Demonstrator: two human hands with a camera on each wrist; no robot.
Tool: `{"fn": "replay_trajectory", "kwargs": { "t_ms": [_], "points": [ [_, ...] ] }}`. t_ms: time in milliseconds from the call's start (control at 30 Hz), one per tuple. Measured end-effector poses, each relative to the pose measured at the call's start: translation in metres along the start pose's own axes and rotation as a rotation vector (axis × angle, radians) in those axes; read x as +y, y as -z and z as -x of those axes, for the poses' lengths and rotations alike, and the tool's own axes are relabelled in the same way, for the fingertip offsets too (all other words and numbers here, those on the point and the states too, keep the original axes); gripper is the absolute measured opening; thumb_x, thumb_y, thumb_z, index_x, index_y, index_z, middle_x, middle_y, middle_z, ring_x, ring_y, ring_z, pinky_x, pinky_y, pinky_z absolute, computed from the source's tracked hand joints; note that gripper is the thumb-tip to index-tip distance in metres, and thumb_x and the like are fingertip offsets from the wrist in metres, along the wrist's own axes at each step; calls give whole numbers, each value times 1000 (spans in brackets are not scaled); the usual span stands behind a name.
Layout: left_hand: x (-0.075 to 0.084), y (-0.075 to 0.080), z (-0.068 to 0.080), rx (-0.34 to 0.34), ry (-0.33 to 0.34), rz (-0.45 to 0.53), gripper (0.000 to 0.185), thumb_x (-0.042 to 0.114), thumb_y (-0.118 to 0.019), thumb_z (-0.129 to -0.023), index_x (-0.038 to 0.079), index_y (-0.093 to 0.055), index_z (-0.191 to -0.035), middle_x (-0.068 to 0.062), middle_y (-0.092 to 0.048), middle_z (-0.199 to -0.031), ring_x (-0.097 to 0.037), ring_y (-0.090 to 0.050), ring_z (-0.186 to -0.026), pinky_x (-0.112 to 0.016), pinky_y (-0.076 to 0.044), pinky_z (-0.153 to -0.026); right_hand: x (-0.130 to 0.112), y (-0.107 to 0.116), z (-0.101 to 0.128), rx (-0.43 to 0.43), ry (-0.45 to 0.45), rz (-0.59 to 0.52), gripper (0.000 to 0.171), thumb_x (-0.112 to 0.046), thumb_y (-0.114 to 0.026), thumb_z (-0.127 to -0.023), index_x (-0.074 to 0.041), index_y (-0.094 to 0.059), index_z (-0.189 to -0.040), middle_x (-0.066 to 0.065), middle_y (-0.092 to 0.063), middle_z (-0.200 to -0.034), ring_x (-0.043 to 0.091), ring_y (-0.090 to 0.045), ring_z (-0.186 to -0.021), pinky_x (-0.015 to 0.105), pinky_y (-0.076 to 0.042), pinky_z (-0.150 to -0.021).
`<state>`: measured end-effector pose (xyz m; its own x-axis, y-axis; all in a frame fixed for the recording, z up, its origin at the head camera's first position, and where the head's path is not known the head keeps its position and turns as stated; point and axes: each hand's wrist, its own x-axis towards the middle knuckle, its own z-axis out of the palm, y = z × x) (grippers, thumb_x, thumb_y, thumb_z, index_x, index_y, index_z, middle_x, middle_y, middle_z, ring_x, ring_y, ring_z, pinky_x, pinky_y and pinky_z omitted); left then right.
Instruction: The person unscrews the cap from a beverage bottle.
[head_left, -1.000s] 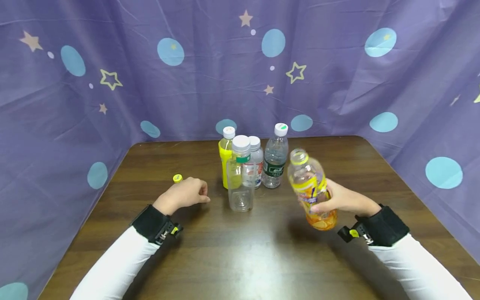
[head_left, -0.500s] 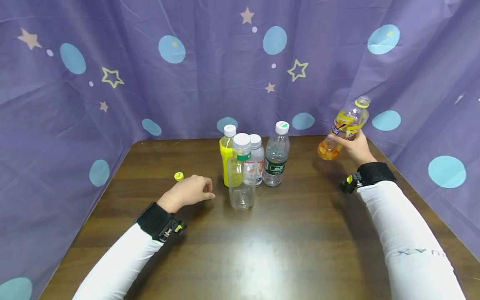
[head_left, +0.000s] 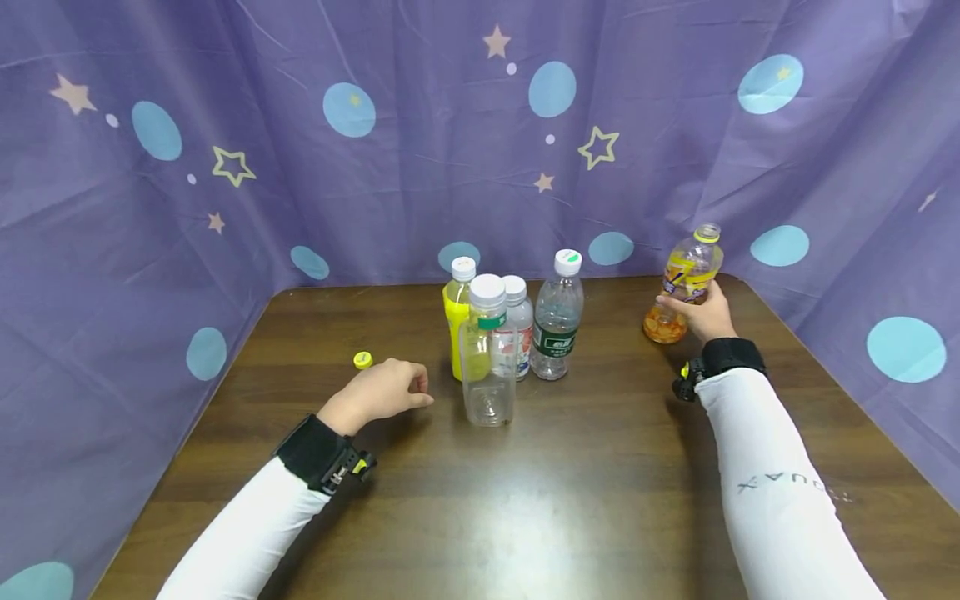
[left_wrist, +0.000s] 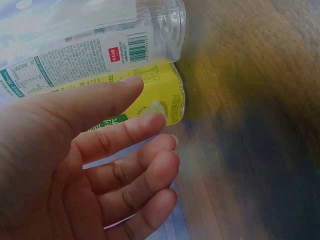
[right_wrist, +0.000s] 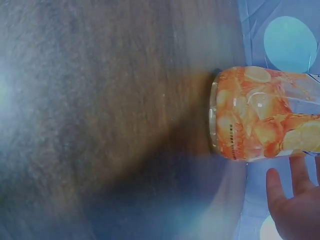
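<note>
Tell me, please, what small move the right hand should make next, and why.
Probably settle the uncapped bottle flat on the table: the right hand grips it upright or nearly so, and whether its base fully touches is unclear.

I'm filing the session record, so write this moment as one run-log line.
right hand: holds uncapped bottle | left hand: empty, beside four capped bottles | yellow cap: on table, beyond left hand

Yellow btl (left_wrist: 162, 92): "500ml" nr bottom. Clear btl (left_wrist: 167, 27): lbl (left_wrist: 80, 62) w/ bar code, rows of tiny Chinese txt, red box w/ white signs. Water btl (head_left: 559, 307): green band (head_left: 554, 342) w/ white Chinese signs. Orange btl (right_wrist: 252, 112): txt too small. R sleeve (head_left: 768, 475): letters like X, A, U.
</note>
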<state>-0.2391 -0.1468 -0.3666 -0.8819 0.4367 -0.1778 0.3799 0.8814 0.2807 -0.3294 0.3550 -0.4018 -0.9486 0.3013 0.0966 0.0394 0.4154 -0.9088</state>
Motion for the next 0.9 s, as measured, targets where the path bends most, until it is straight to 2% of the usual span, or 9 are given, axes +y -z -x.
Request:
{"fn": "replay_trajectory", "kwargs": {
  "t_ms": [100, 200, 300, 400, 467, 533, 633, 733, 900],
  "points": [
    [1, 1, 0, 10, -11, 1, 17, 33, -71, -87, 17, -64, -87, 5, -58, -72, -12, -52, -63, -27, -41, -55, -6, -1, 5, 16, -14, -32, 100, -38, -75, -82, -13, -9, -152, 9, -29, -148, 27, -29, -139, 41, -24, -116],
    [1, 4, 0, 16, -18, -3, 17, 32, -71, -87, 17, -64, -88, 5, -59, -73, -12, -52, -64, -27, -41, -56, -29, -4, 18, 158, 58, -169, 109, -40, -73, -82, -16, 6, -153, 13, -5, -158, 24, -6, -147, 35, -5, -120],
    [1, 5, 0, 13, -13, -10, 17, 33, -71, -88, 17, -64, -89, 5, -59, -74, -12, -53, -64, -28, -41, -56, -67, -12, 41, 355, 297, -267, 104, -36, -70, -81, -9, 0, -153, 13, -5, -157, 17, -3, -146, 24, -2, -117],
    [1, 4, 0, 12, -16, -9, 17, 33, -70, -88, 16, -65, -90, 4, -60, -75, -12, -53, -65, -28, -42, -57, -107, -19, 73, 414, 548, -245, 89, -22, -66, -81, 0, -15, -150, 15, -21, -151, 17, -18, -141, 22, -13, -114],
    [2, 4, 0, 18, -19, -12, 17, 33, -70, -88, 17, -65, -90, 5, -60, -76, -12, -53, -65, -28, -42, -57, -124, -24, 95, 360, 632, -216, 77, -14, -64, -83, 0, -24, -147, 14, -33, -144, 16, -29, -135, 22, -22, -111],
    [3, 4, 1, 20, -22, -15, 17, 33, -70, -88, 16, -65, -90, 5, -60, -76, -12, -53, -65, -28, -42, -57, -124, -29, 111, 253, 641, -180, 67, -5, -63, -85, -2, -32, -144, 11, -44, -135, 13, -40, -126, 22, -30, -106],
    [4, 4, 2, 18, -20, -22, 17, 33, -70, -88, 17, -65, -90, 5, -60, -76, -12, -53, -65, -28, -42, -58, -107, -38, 129, 60, 594, -55, 50, -4, -64, -89, -3, -45, -136, 11, -56, -123, 10, -50, -112, 18, -36, -97],
    [3, 4, 3, 14, -23, -22, 17, 32, -70, -88, 16, -65, -90, 5, -61, -76, -12, -53, -65, -28, -42, -58, -83, -47, 142, -149, 523, 107, 34, -11, -64, -92, -3, -55, -123, 15, -62, -114, 9, -56, -100, 16, -43, -87],
    [2, 2, 6, 3, -16, -13, 17, 32, -70, -88, 17, -65, -91, 5, -60, -76, -12, -53, -65, -28, -42, -57, -53, -66, 153, -447, 447, 289, 12, -16, -64, -92, -9, -64, -102, 2, -68, -93, 12, -62, -85, 21, -49, -74]
  ]
}}
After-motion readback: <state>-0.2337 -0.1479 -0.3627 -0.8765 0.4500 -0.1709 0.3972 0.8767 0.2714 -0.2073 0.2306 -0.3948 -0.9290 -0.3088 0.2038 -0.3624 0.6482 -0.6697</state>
